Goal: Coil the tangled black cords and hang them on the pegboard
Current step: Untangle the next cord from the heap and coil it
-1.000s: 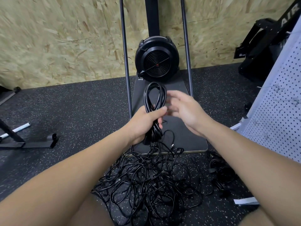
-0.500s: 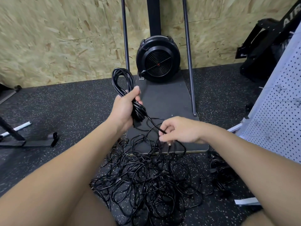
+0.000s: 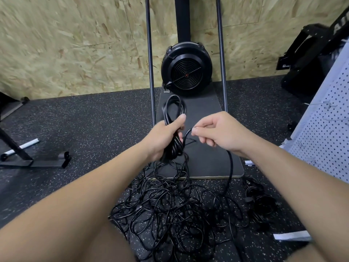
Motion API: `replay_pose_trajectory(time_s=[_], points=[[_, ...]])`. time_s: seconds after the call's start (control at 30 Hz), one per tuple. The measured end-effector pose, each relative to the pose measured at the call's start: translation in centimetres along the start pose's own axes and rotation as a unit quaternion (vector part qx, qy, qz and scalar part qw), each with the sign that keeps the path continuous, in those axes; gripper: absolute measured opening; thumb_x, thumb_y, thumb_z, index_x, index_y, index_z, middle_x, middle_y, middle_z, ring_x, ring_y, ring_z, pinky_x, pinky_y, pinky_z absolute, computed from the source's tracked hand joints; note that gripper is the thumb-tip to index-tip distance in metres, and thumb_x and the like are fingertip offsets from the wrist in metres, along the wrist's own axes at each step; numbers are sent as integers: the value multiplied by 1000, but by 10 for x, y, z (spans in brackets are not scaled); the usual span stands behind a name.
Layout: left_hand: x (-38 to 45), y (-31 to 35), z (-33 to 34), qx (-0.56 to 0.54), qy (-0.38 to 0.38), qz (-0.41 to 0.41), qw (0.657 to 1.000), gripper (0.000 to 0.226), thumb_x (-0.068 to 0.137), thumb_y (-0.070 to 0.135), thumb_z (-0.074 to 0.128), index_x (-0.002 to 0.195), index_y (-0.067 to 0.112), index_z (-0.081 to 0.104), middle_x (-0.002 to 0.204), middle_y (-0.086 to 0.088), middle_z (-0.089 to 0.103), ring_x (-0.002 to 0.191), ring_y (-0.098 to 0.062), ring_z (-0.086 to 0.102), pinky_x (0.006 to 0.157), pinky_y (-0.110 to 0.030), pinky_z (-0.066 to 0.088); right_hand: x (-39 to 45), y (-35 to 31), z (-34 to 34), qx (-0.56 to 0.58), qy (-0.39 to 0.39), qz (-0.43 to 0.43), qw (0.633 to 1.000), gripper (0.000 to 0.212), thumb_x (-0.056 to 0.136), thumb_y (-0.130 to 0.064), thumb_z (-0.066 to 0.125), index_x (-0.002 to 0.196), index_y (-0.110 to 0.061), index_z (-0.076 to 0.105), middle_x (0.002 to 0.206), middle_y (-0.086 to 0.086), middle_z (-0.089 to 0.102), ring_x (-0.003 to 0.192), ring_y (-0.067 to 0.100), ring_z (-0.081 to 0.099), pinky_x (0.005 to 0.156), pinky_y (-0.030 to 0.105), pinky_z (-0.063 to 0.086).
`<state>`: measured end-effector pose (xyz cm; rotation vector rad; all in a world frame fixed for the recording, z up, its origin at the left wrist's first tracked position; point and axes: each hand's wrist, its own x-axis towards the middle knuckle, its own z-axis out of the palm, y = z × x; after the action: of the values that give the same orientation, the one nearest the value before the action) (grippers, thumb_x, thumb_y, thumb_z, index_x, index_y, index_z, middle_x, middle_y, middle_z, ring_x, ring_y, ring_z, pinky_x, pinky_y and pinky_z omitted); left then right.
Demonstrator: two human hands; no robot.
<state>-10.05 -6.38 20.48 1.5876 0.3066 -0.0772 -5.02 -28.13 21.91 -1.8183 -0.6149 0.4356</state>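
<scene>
Gripping a looped bundle of black cord [image 3: 174, 118] in the left hand [image 3: 162, 137] | pinching its loose strand [image 3: 230, 167] with the right hand [image 3: 219, 133] | above tangled black cords [image 3: 170, 208] on speckled rubber floor [image 3: 85, 125] | white perforated pegboard [image 3: 324, 133] at right

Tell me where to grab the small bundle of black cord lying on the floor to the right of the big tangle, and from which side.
Take the small bundle around its middle, coming from above. It lies flat on the floor, apart from the big tangle to its left, so a top-down grip around its gathered loops should lift it whole. Neither the left hand nor the right hand is free.
</scene>
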Motion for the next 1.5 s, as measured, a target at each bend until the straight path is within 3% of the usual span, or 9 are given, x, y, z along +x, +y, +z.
replay_pose_trajectory(time_s=[0.17,0.27,0.37,0.63,0.9,1.03,1.17,1.33,1.5], points=[[-17,-2,25,21,-91,-23,995,61,95,75,66,83,15,68,73,1,54,62,-14,47,54,-26,39,1,4,7,-70,35,14,997,34,95,-42,83,80,-12,80,72,11,77,58,20,65,61,40,53],[-20,-1,25,11,-183,-7,983,23,98,37,80,84,20,74,74,5,51,64,-9,47,52,-19,39,2,4,7,-159,98,39,982,45,86,-54,86,70,-13,77,61,6,73,52,19,65,61,42,59],[-15,-2,17,38,-213,8,976,32,94,-10,71,76,16,64,68,1,49,58,-10,46,51,-22,38,0,7,7,-204,137,25,969,66,70,-79,86,67,-14,74,61,1,73,62,23,72,66,41,61],[-4,-1,2,-24,-132,35,990,29,75,-10,65,82,14,52,72,-4,39,59,-15,34,59,-33,22,-2,43,-7,-188,-97,153,965,53,95,-70,71,113,-21,78,98,-12,82,104,14,77,110,43,53],[10,-11,-21,53,35,-41,997,36,81,-17,69,94,16,59,67,0,54,53,-17,51,53,-24,41,2,20,-13,-29,47,36,998,31,112,-22,57,89,-7,72,73,8,45,68,23,42,70,41,50],[4,-17,-8,69,-36,-33,996,39,74,-8,81,89,18,57,73,-3,57,61,-19,55,63,-30,44,0,-5,10,78,44,16,996,35,113,-20,55,82,-5,66,82,13,58,78,26,65,75,34,64],[-7,-17,18,71,-139,8,988,31,82,-11,80,106,2,65,96,-9,69,83,-17,66,83,-30,52,2,-4,30,-207,171,-5,963,48,109,-42,55,72,-17,70,59,-13,69,56,5,68,62,30,55],[-22,-11,33,46,-204,4,978,44,96,-1,78,130,-21,59,117,-22,77,103,-23,75,96,-30,60,3,-9,24,-212,262,5,942,50,106,-43,63,72,-10,77,55,0,71,50,11,69,60,26,59],[-25,-15,46,63,-184,5,981,11,105,6,71,96,4,64,82,-2,66,78,-17,69,71,-22,59,-1,-10,22,-97,275,50,955,42,111,-26,59,81,-1,74,56,7,72,48,19,73,64,43,66]])
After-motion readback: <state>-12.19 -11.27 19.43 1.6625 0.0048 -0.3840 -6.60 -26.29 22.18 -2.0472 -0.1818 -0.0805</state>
